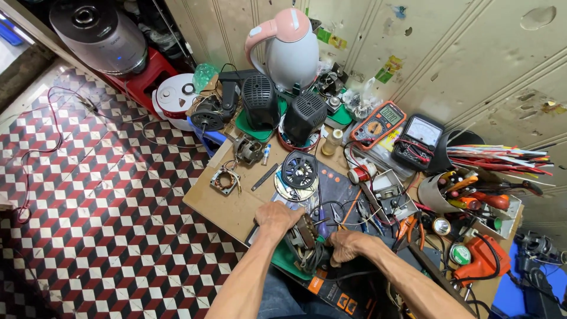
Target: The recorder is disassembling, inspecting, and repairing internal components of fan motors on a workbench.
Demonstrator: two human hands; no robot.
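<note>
Motor core (304, 236), a small stator block with copper windings, sits at the near edge of the surface (227, 207), gripped between both hands over a green mat (283, 260).

Left hand (277, 217): fingers curled over the core's left side and top, closed on it. Right hand (348, 245): clenched low against the core's right side, fingers wrapped round it or a bundle of dark leads; which of the two cannot be told.

Progress, as I judge it: teardown well under way. Black housing shells (260, 100), a fan wheel (298, 169) and a second small motor (248, 149) lie loose further up the surface. Core itself not yet parted from its wires.

To the right, an orange multimeter (378, 124) rests unused.

Hard to read: the core's underside and terminals are hidden by the hands; the clutter of tools at far right blurs together; both forearms are cut off by the lower frame edge.
</note>
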